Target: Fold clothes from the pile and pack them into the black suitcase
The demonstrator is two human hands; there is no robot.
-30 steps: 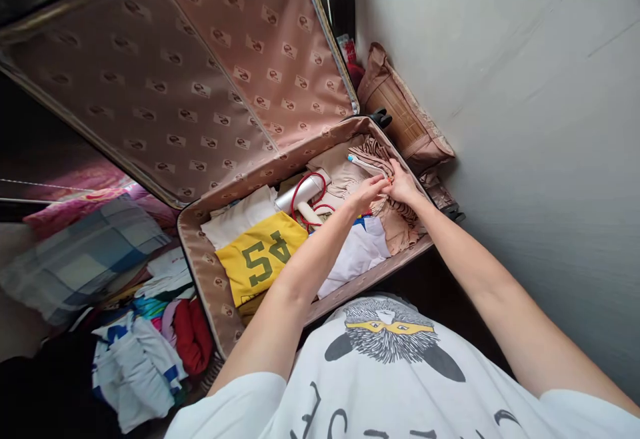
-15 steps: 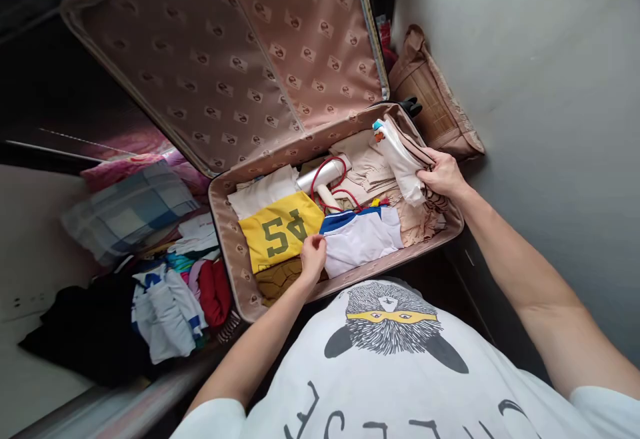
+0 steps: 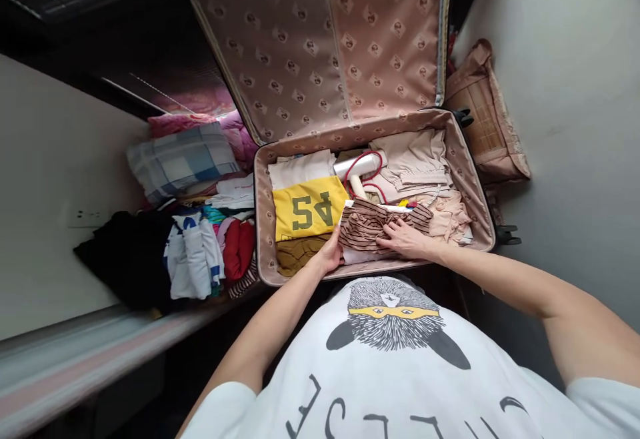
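Note:
A brown-and-black striped folded garment [image 3: 365, 223] lies on a white shirt [image 3: 363, 257] at the front middle of the open suitcase [image 3: 265, 259]. My right hand [image 3: 403, 235] rests on it, fingers spread. At its left edge is my left hand [image 3: 331, 252], fingers extended along the cloth and partly hidden. Left of that hand are a yellow shirt [image 3: 300, 192] with dark lettering and an olive-brown garment [image 3: 300, 252]. Behind the striped garment sits a white hair dryer [image 3: 360, 165] with a red cord [image 3: 381, 159].
Beige clothes [image 3: 413, 159] and peach clothes [image 3: 450, 215] fill the suitcase's right part. The patterned lid [image 3: 320, 45] stands raised behind. Piled clothes [image 3: 193, 252] and a plaid pillow [image 3: 183, 159] lie to the left. A brown bag [image 3: 487, 112] leans near the right wall.
My right hand has brought its bundle from the suitcase's right side onto the blue-and-white shirt, striped side up, and now lies spread on it. The view has shifted left.

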